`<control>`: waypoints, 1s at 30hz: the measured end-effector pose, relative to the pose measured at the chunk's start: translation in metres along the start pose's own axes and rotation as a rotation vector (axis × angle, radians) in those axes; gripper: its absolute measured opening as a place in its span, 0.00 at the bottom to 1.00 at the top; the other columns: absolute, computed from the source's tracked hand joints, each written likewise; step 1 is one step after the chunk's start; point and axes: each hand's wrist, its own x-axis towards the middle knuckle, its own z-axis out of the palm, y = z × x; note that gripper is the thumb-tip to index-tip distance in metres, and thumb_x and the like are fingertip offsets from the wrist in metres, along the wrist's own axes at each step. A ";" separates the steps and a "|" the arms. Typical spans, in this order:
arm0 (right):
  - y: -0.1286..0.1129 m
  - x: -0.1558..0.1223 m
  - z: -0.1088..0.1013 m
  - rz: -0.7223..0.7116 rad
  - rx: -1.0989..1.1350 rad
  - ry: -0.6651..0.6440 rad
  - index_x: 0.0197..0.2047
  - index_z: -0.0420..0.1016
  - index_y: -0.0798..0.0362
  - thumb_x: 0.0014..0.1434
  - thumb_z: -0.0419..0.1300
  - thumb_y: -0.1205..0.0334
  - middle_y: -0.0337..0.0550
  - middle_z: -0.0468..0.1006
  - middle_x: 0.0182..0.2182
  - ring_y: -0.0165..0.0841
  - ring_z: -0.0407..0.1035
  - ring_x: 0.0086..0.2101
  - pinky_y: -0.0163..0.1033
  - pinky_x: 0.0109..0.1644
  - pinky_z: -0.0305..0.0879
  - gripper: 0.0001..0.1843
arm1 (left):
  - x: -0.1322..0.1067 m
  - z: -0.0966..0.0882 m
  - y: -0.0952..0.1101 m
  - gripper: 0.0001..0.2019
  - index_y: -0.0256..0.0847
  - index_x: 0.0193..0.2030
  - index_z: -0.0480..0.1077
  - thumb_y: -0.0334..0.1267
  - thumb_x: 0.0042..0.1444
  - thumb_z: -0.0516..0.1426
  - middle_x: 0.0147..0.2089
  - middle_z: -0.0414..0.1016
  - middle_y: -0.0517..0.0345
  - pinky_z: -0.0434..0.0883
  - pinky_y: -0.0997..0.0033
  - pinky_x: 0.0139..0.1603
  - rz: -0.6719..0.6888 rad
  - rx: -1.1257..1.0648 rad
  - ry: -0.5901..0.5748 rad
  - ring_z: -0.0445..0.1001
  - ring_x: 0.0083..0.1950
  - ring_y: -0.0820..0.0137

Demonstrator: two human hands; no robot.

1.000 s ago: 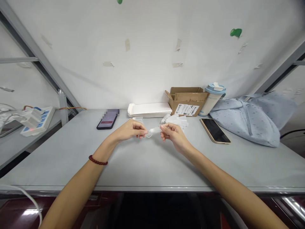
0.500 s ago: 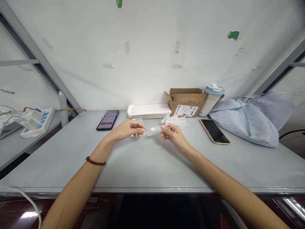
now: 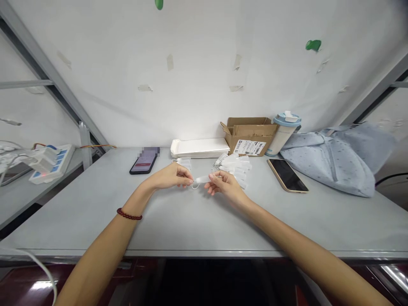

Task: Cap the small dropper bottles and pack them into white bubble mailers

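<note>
Over the middle of the grey table point(image 3: 197, 221), my left hand point(image 3: 170, 177) and my right hand point(image 3: 223, 186) pinch the two ends of a small clear plastic tube point(image 3: 201, 180) between them. A thin wire ring hangs at the tube's left end by my left fingertips. My left wrist wears a dark red bead bracelet point(image 3: 128, 214). Just behind my right hand lies a pile of several similar clear tubes point(image 3: 234, 165). One more clear piece point(image 3: 184, 162) lies behind my left hand.
Along the wall stand a flat white tray point(image 3: 199, 147), an open cardboard box point(image 3: 250, 135) and a blue-lidded cup point(image 3: 283, 132). A dark phone point(image 3: 143, 162) lies at the left, a tan phone point(image 3: 287, 174) at the right beside a pale blue cloth bag point(image 3: 338, 155). A power strip point(image 3: 47, 162) sits far left.
Both hands have dropped slightly toward the table and my right hand has shifted left, which uncovers the pile of tubes behind it. The tube stays pinched between both hands.
</note>
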 end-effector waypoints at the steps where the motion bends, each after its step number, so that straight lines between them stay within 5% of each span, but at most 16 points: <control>1: 0.001 0.000 0.000 -0.005 -0.015 -0.003 0.33 0.66 0.55 0.47 0.64 0.43 0.43 0.79 0.26 0.28 0.70 0.23 0.35 0.28 0.65 0.24 | 0.000 -0.001 -0.001 0.09 0.38 0.32 0.75 0.42 0.50 0.60 0.31 0.74 0.57 0.67 0.74 0.33 -0.005 0.006 -0.002 0.71 0.32 0.71; 9: 0.005 0.003 -0.001 -0.003 -0.217 0.019 0.35 0.70 0.57 0.50 0.63 0.62 0.40 0.74 0.28 0.27 0.69 0.26 0.34 0.28 0.65 0.11 | -0.007 -0.019 -0.006 0.07 0.38 0.27 0.73 0.39 0.49 0.58 0.27 0.73 0.59 0.65 0.76 0.31 -0.106 0.101 -0.046 0.70 0.31 0.72; 17: 0.005 0.006 -0.006 -0.038 -0.345 0.057 0.34 0.70 0.56 0.52 0.58 0.65 0.40 0.74 0.28 0.28 0.69 0.27 0.35 0.29 0.65 0.05 | -0.007 -0.035 -0.030 0.07 0.38 0.22 0.70 0.38 0.44 0.58 0.25 0.72 0.58 0.66 0.74 0.32 -0.272 0.212 -0.085 0.70 0.30 0.70; 25: -0.003 0.010 -0.026 -0.301 -0.966 0.220 0.37 0.71 0.55 0.56 0.53 0.71 0.44 0.76 0.37 0.31 0.69 0.33 0.37 0.37 0.62 0.07 | -0.006 -0.036 -0.032 0.09 0.38 0.21 0.71 0.41 0.44 0.59 0.23 0.72 0.58 0.66 0.74 0.32 -0.303 0.233 -0.044 0.71 0.30 0.69; 30: -0.010 0.010 -0.032 -0.220 -1.275 0.247 0.42 0.71 0.55 0.60 0.53 0.70 0.47 0.75 0.43 0.33 0.69 0.37 0.37 0.37 0.59 0.09 | -0.008 -0.035 -0.026 0.11 0.38 0.23 0.72 0.45 0.45 0.59 0.25 0.74 0.56 0.66 0.73 0.33 -0.317 0.249 0.008 0.72 0.30 0.68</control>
